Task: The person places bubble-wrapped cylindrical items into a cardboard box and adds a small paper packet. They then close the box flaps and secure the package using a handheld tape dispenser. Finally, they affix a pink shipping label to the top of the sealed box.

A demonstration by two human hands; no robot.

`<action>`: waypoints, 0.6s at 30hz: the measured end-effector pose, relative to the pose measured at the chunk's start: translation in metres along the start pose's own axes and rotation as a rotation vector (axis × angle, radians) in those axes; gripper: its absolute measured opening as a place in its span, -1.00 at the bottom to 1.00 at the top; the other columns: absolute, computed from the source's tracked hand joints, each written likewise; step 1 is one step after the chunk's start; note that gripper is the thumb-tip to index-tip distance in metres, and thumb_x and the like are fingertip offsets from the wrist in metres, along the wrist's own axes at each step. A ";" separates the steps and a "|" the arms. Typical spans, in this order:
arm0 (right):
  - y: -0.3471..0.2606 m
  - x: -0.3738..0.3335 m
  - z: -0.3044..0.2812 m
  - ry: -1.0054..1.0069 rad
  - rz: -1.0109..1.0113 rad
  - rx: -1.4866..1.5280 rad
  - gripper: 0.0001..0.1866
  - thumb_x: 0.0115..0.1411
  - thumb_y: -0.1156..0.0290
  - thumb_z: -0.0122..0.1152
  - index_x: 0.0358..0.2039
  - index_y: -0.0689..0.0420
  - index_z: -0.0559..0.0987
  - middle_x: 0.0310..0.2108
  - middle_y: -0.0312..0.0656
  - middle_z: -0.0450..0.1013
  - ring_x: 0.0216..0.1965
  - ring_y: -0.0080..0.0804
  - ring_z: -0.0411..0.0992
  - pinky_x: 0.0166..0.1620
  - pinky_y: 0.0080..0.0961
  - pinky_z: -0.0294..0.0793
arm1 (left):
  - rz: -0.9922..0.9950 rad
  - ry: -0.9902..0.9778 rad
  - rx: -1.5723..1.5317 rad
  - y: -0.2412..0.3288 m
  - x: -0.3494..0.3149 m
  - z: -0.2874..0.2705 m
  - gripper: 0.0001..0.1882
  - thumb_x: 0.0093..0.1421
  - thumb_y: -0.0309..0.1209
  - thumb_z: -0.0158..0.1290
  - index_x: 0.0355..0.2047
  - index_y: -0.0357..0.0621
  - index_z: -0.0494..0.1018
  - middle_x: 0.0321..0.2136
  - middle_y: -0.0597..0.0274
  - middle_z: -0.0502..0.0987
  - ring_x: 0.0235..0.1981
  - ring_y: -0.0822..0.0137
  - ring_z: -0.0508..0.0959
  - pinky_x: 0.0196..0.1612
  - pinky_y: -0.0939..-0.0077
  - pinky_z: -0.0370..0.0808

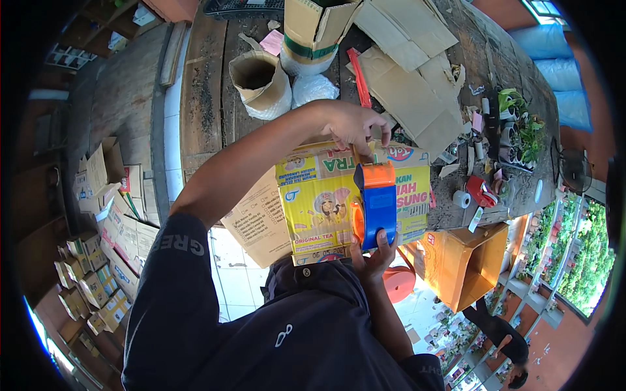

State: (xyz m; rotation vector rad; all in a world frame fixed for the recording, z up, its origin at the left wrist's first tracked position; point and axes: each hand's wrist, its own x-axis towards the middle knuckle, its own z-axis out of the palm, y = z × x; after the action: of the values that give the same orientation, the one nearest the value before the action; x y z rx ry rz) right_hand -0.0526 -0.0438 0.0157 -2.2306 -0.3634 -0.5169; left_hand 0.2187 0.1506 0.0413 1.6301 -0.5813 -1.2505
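Note:
A yellow printed cardboard box (313, 218) lies against my front at the table's edge. In my right hand (376, 257) is the lower end of a blue and orange tape dispenser (379, 202), which rests over the box's top. My left arm crosses above the box, and my left hand (355, 129) is at the box's far side, fingers bent down and closed on the packing tape (357, 155) by the dispenser's orange head. The fingertips partly hide this tape.
Flattened cardboard (407, 98) covers the table beyond the box. Two cardboard tubes in bubble wrap (267, 101) stand at the far left. Rightward lie a red tape dispenser (480, 192), a white roll (461, 199) and green plants (515, 124). An orange-brown carton (450, 260) stands right; another person (505, 335) is beyond.

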 end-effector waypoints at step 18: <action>-0.010 -0.017 -0.014 -0.046 0.041 -0.063 -0.19 0.03 0.47 0.50 0.28 -0.13 0.34 -0.19 0.13 0.40 -0.39 0.00 0.47 -0.43 -0.23 0.47 | 0.122 0.312 -0.308 -0.105 0.024 -0.057 -0.36 0.18 -0.31 0.34 0.20 0.22 0.27 -0.19 0.32 0.51 -0.23 0.53 0.41 -0.26 0.54 0.36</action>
State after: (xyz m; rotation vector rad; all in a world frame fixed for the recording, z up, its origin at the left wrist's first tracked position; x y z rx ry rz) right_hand -0.0748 -0.0497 0.0223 -2.3090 -0.3282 -0.4620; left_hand 0.2609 0.1974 -0.0624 1.4668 -0.2734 -0.9203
